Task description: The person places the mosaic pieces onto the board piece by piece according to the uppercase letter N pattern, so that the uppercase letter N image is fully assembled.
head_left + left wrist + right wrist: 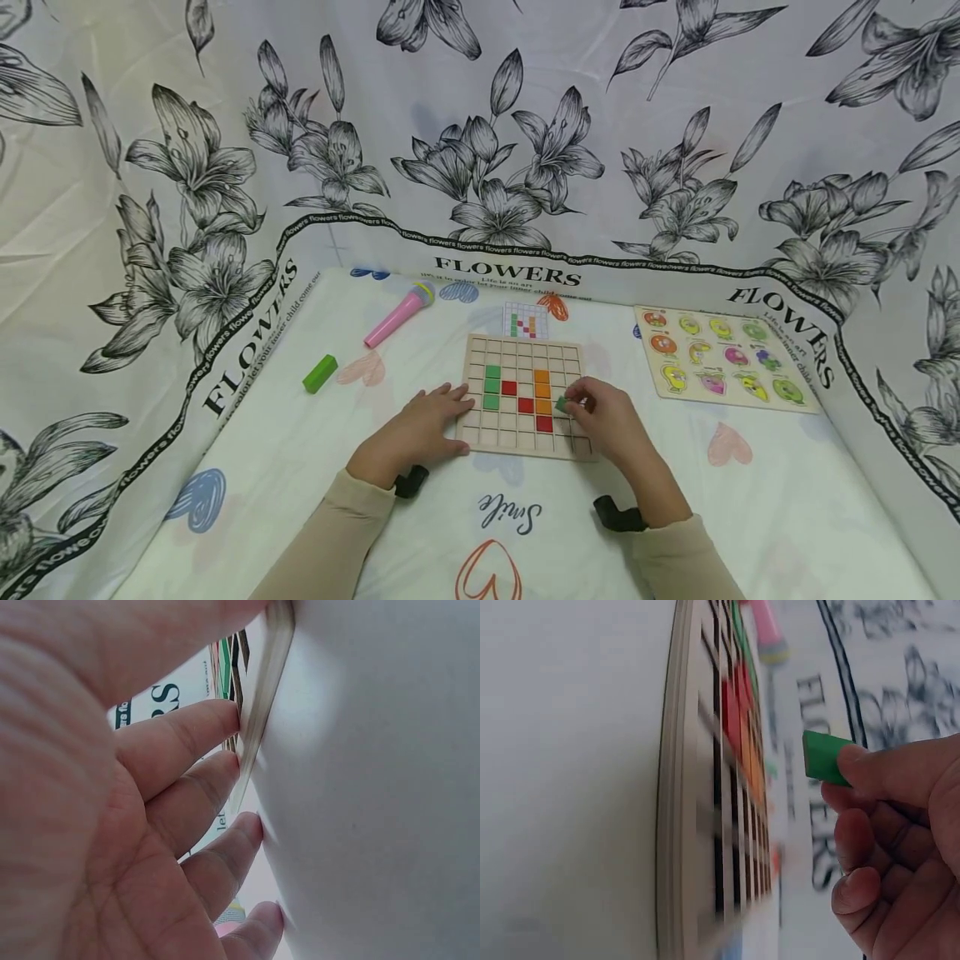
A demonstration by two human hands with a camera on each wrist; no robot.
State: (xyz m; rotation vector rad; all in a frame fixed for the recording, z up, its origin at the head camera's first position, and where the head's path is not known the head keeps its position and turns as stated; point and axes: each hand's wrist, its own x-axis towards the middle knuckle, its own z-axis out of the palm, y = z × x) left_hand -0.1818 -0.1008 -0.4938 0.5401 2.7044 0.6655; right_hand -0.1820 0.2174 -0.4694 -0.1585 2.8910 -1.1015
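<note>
A wooden grid board (498, 437) lies flat in the middle of the cloth, with several coloured square tiles in its cells: a green column (492, 387), an orange column (542, 385) and red tiles (525, 405). My right hand (611, 421) pinches a green tile (826, 756) between thumb and index finger, over the right part of the board. At the board's left edge rests my left hand (420, 429), its fingers spread and relaxed; in the left wrist view the fingertips (229, 716) touch the board's side (264, 697).
Behind the board lies a pattern card (525, 320). To the left are a pink toy microphone (397, 317) and a green block (320, 374). A fruit puzzle board (720, 358) lies at the right. Flower-printed cloth (495, 150) rises around the sides.
</note>
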